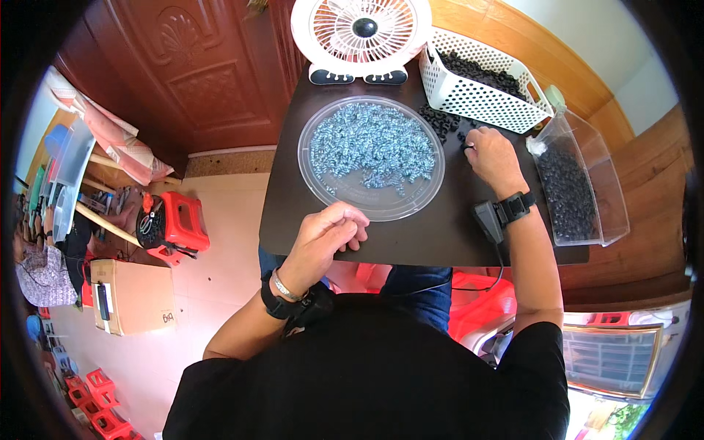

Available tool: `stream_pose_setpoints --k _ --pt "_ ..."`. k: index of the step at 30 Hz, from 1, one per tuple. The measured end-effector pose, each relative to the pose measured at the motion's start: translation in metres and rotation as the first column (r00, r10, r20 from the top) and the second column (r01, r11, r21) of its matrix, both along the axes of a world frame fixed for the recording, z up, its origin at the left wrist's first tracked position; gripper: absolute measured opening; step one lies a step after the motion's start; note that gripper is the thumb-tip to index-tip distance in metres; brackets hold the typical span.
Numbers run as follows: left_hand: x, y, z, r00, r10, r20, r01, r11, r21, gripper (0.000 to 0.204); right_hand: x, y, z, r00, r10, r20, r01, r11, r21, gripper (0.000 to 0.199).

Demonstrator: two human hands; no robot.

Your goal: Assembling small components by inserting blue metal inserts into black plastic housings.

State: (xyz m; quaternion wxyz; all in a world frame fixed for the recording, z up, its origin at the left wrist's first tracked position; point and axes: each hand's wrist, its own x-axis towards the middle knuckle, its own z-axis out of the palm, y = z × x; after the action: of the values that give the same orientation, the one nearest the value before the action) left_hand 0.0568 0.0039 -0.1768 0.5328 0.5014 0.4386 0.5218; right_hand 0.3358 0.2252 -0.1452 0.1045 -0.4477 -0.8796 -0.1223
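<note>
My left hand [334,233] rests at the table's near edge, just below a round clear plastic tray [352,207]. Its fingers are curled in with the thumb against them, and whatever they hold is hidden. Small pale-blue coiled springs [370,143] are heaped in the tray. To the right of it, my right hand [493,158] is closed in a pinch on a small black piece [467,147] at the fingertips. Loose black pieces [438,121] lie on the table just beyond that hand.
A white perforated basket [469,102] of black pieces stands at the back right. Right of my right hand, a clear bin [607,198] holds more black pieces. A white fan [364,28] stands at the far edge of the dark table [418,246]. Red stools [189,220] and a cardboard box [132,297] are on the floor.
</note>
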Motion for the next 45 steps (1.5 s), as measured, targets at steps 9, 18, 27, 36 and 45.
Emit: stream_pose_setpoints --k 9,18,27,36,45 --pt "-0.001 0.000 0.000 1.000 -0.015 -0.006 0.015 1.000 0.020 0.020 0.004 -0.003 -0.004 0.996 0.047 -0.077 -0.052 0.997 -0.058 0.008" --pt "0.003 0.005 0.001 0.998 -0.022 -0.056 0.022 1.000 0.000 0.020 0.003 -0.013 -0.013 0.976 0.119 -0.184 -0.135 0.988 -0.076 0.006" --pt "0.001 0.000 0.001 0.998 -0.003 -0.060 0.005 0.999 0.046 0.018 0.069 -0.039 0.020 0.672 -0.180 -0.718 0.107 0.983 -0.147 0.017" --pt "0.005 0.002 0.002 0.996 -0.014 -0.087 0.019 0.998 0.059 0.017 0.051 -0.082 0.007 0.813 -0.207 -0.544 0.058 0.959 -0.278 0.020" --pt "0.006 0.001 0.001 0.997 -0.008 -0.076 0.012 0.999 0.049 0.023 0.020 -0.060 -0.001 0.909 -0.001 -0.416 -0.084 0.979 -0.187 0.012"
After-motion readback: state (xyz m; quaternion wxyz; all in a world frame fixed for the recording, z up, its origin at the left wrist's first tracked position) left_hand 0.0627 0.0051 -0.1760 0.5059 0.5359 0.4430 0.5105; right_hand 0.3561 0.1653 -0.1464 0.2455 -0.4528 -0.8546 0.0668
